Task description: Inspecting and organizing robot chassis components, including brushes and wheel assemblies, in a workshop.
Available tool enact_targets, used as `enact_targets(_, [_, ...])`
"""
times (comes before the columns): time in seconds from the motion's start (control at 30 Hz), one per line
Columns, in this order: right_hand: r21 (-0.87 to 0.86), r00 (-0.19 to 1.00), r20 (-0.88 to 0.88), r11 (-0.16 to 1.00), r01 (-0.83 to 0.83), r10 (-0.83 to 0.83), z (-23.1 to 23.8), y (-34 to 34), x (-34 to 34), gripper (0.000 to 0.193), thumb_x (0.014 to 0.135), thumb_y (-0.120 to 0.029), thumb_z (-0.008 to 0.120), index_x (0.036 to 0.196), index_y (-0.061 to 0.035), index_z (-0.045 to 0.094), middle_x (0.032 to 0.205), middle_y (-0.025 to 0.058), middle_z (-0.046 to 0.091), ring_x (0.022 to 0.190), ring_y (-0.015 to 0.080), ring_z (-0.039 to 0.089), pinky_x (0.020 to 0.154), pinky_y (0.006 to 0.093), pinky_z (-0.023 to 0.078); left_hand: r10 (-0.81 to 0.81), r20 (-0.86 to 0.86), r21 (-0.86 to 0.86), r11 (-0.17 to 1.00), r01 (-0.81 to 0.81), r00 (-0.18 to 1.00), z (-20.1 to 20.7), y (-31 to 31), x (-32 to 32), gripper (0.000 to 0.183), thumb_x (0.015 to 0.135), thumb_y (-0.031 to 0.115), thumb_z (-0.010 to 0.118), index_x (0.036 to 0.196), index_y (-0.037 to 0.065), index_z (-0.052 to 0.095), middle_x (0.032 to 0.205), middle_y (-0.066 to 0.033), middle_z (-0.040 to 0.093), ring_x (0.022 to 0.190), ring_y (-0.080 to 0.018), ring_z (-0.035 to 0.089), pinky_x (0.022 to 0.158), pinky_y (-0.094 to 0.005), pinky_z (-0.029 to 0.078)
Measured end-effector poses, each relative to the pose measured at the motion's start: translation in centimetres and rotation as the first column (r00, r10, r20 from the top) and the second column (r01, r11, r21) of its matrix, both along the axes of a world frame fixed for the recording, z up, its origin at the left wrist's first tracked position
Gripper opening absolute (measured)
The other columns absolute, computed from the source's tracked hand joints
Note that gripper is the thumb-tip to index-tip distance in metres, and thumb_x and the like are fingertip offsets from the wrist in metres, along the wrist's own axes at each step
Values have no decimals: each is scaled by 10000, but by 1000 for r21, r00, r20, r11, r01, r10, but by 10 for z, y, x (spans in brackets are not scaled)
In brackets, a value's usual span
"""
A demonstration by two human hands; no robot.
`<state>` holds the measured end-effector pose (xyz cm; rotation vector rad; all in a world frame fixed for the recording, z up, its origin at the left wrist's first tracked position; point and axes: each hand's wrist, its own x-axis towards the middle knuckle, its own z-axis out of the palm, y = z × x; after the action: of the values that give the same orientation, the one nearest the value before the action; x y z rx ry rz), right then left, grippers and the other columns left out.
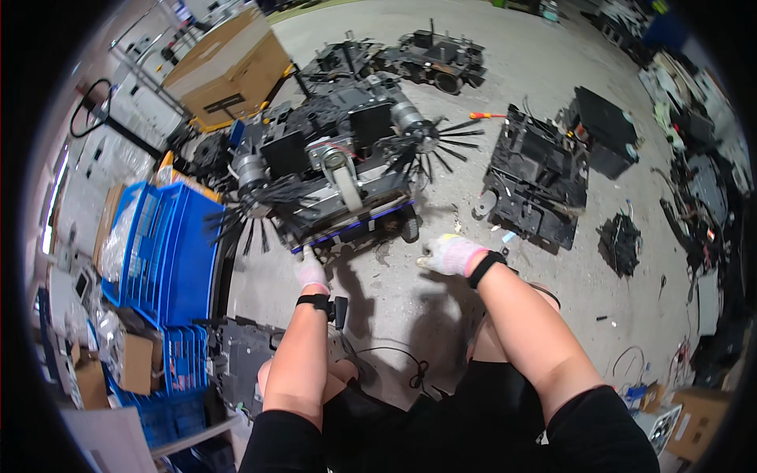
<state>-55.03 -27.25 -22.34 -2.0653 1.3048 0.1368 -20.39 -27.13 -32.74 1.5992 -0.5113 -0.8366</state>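
Observation:
A black wheeled floor-sweeping machine (pixel 378 177) with two round bristle brushes, silver motors and a grey caster wheel lies in front of me, its underside parts exposed. A blue strip runs along its near lower edge. My left hand (pixel 312 274), in a pale pink and white glove, reaches to the left end of that edge, its fingers closed at it. To the right, my right hand (pixel 456 255), gloved alike, hovers apart from the machine near its black side wheel (pixel 411 225). Its fingers are curled in; anything inside them is hidden.
Another black chassis (pixel 540 177) lies to the right, beside a black box (pixel 603 130) and a red-handled screwdriver (pixel 482 116). Blue crates (pixel 185 244) stand at left, a cardboard box (pixel 229 71) behind. A black cable (pixel 418 370) lies on the floor near my legs.

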Motion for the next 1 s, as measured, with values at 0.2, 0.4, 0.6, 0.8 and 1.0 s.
enact_targets(0.2, [-66,997,41,996,-56,59,-28,2,38,398,877,-366,579,1026,-21,712,1058,224,685,1012,381,657,878,456,518,182,368,55,975,-217,912,5,-1,2,268,953,254,570,1030,2,617,821,-72,660,683,-172,603,633,-322,489])
enact_targets(0.4, [-169,971,-120,960,-225,207,-67,-80,18,255,808,-179,566,909,-35,750,1019,213,698,986,351,679,844,430,539,134,232,-66,990,-122,964,13,16,-18,347,955,174,572,1256,16,504,1130,-115,620,966,-184,601,816,-328,505])
enact_targets(0.6, [-118,887,145,883,455,-438,-132,-145,-56,269,841,-176,540,960,-23,726,1018,247,684,933,402,673,827,449,544,152,227,111,977,-181,962,20,10,-5,360,1003,317,496,1253,58,511,1126,-71,625,866,-191,614,684,-339,483])
enact_targets(0.8, [690,381,568,675,263,-729,-156,-132,-1,282,927,-209,590,1118,-2,602,919,100,715,726,185,692,562,304,532,52,268,249,961,-121,962,21,10,1,333,1013,390,411,1168,115,515,1036,-21,622,800,-173,554,652,-365,402])
enact_targets(1.0, [331,599,597,844,422,-534,-141,-130,0,437,807,-232,726,1145,4,583,1128,181,670,1066,342,628,915,401,487,125,340,214,955,-206,932,34,13,-11,247,994,245,488,1196,104,511,1010,-31,604,790,-160,542,666,-363,436])
